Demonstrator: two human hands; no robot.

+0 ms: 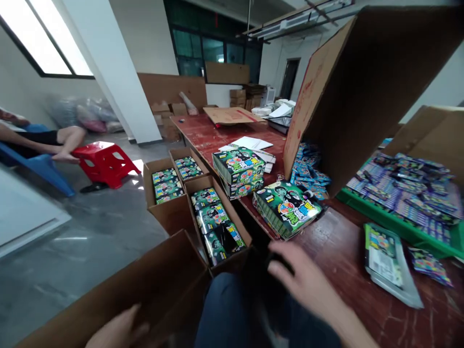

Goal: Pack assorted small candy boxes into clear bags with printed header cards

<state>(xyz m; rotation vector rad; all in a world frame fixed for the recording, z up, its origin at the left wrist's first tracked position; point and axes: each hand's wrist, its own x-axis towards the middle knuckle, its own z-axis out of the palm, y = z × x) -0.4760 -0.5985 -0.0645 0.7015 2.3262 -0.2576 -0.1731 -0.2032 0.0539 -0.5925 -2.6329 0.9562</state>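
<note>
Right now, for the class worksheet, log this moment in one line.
left hand: by open carton | right hand: near table, grip blurred | green boxes: inside filled cartons, also on table

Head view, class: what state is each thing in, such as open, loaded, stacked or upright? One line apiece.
Nearest carton: open, contents unclear
Three cartons beyond: open, loaded with printed boxes
Printed box stack: upright
Single printed box: lying flat, apparently shut
Large carton: open, dark inside showing
Green tray: loaded with packets
Red stool: upright
Left hand: blurred, grip unclear
Right hand: blurred, grip unclear
</note>
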